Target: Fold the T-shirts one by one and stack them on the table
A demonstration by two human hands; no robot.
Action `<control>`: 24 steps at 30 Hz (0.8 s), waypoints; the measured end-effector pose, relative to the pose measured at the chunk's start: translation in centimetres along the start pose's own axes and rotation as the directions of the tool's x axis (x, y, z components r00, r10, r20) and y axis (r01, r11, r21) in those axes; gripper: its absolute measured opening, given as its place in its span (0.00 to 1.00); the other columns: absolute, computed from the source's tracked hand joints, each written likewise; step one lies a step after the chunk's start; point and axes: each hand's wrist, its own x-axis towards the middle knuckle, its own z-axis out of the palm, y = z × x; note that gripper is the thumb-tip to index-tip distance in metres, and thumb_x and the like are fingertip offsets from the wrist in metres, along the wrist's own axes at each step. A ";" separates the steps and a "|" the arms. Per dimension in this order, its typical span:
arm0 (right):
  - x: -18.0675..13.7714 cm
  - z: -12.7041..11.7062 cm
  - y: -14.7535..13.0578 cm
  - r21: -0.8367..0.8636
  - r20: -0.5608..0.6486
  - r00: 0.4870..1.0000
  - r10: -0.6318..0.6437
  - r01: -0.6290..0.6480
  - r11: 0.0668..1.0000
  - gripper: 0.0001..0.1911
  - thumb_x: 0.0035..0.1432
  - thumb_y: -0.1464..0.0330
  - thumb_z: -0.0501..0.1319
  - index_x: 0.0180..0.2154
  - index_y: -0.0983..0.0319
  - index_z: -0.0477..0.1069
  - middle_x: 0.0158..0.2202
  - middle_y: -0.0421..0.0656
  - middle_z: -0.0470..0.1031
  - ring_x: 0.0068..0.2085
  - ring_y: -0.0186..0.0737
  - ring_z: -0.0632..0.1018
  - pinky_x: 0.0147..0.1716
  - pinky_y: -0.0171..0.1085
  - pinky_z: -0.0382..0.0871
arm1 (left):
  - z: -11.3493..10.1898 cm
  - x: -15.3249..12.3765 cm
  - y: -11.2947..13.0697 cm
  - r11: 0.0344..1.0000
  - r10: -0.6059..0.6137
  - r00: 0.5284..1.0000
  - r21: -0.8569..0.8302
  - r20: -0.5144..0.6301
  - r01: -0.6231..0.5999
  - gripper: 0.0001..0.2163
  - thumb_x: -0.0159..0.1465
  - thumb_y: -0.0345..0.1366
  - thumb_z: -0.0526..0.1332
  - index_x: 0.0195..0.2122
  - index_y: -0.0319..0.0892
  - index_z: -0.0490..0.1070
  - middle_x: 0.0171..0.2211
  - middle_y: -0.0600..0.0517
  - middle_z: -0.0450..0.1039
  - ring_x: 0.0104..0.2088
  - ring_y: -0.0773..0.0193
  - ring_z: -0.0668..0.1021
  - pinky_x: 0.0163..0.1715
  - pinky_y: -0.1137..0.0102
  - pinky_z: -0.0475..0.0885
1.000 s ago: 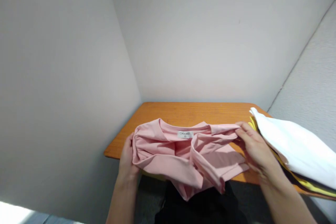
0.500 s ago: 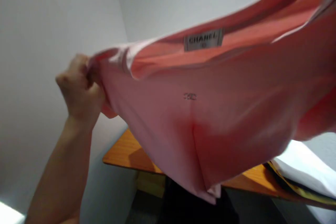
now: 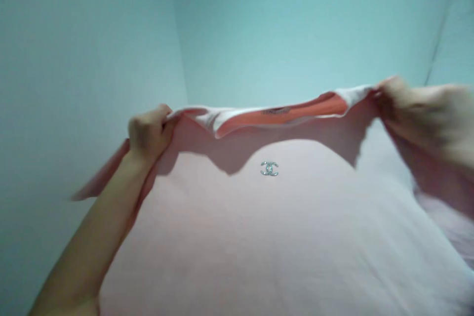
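A pink T-shirt (image 3: 259, 222) hangs stretched out before me, its front facing my eyes and filling the lower part of the view. A small silvery emblem sits on its chest, and a label shows faintly inside the neckline. My left hand (image 3: 148, 131) is closed on the shirt's left shoulder, with a sleeve hanging out beyond the wrist. At the other shoulder, my right hand (image 3: 425, 113), slightly blurred, grips the cloth. Both shoulders are at nearly the same height. The hem lies outside the view.
Pale walls (image 3: 296, 24) meet in a corner behind the shirt. A thin dark line runs down the wall at the upper right. The shirt hides whatever lies below and behind it.
The shirt has spread out flat and now fills the lower view, hiding the wooden table. My right hand has come into view, and the shirt's slanting top edge has become nearly level.
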 end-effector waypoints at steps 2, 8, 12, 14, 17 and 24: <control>0.9 4.5 -3.5 -0.179 0.008 0.986 -0.164 0.163 0.970 0.22 0.72 0.57 0.43 0.57 0.63 0.61 0.43 0.60 0.73 0.51 0.57 0.71 0.48 0.50 0.61 | 4.8 -0.7 0.6 0.999 0.042 0.987 0.011 0.153 -0.044 0.23 0.70 0.53 0.47 0.39 0.39 0.71 0.33 0.48 0.75 0.35 0.59 0.75 0.33 0.70 0.60; -5.4 21.5 -11.1 -0.169 0.326 0.924 -0.200 0.265 0.949 0.15 0.70 0.71 0.48 0.54 0.66 0.65 0.48 0.59 0.72 0.48 0.51 0.74 0.42 0.41 0.65 | 16.3 -11.3 6.2 0.999 0.053 0.781 -0.027 0.622 -0.046 0.14 0.71 0.40 0.50 0.48 0.37 0.68 0.48 0.40 0.72 0.47 0.56 0.74 0.44 0.68 0.65; -15.5 28.7 -10.8 -0.157 0.462 0.886 -0.038 0.124 0.980 0.17 0.69 0.67 0.49 0.51 0.67 0.70 0.49 0.59 0.71 0.50 0.55 0.74 0.47 0.47 0.66 | 19.3 -21.1 9.3 0.993 0.116 0.595 -0.109 0.796 -0.048 0.15 0.71 0.40 0.49 0.50 0.38 0.70 0.50 0.44 0.71 0.52 0.56 0.73 0.52 0.59 0.66; -19.8 30.8 -9.6 -0.166 0.525 0.849 0.053 0.040 0.985 0.23 0.67 0.56 0.51 0.56 0.62 0.69 0.56 0.58 0.67 0.57 0.64 0.68 0.51 0.56 0.62 | 20.1 -25.0 9.5 0.993 0.109 0.505 -0.111 0.856 -0.025 0.19 0.71 0.43 0.47 0.56 0.41 0.68 0.57 0.42 0.67 0.58 0.51 0.69 0.55 0.54 0.63; -23.4 32.3 -7.2 -0.178 0.581 0.799 0.153 -0.058 0.982 0.32 0.65 0.46 0.47 0.65 0.50 0.57 0.67 0.50 0.53 0.65 0.70 0.54 0.55 0.66 0.51 | 20.9 -28.3 8.6 0.997 0.065 0.389 -0.078 0.919 0.018 0.27 0.70 0.50 0.42 0.65 0.45 0.57 0.67 0.41 0.52 0.66 0.43 0.56 0.59 0.43 0.56; -23.7 33.2 -3.8 -0.160 0.590 0.784 0.195 -0.123 0.979 0.36 0.62 0.40 0.40 0.67 0.42 0.49 0.71 0.41 0.39 0.68 0.66 0.42 0.60 0.66 0.38 | 21.6 -29.1 7.6 0.995 0.068 0.335 -0.089 0.940 0.048 0.33 0.66 0.59 0.35 0.69 0.52 0.44 0.71 0.50 0.36 0.69 0.47 0.43 0.63 0.43 0.43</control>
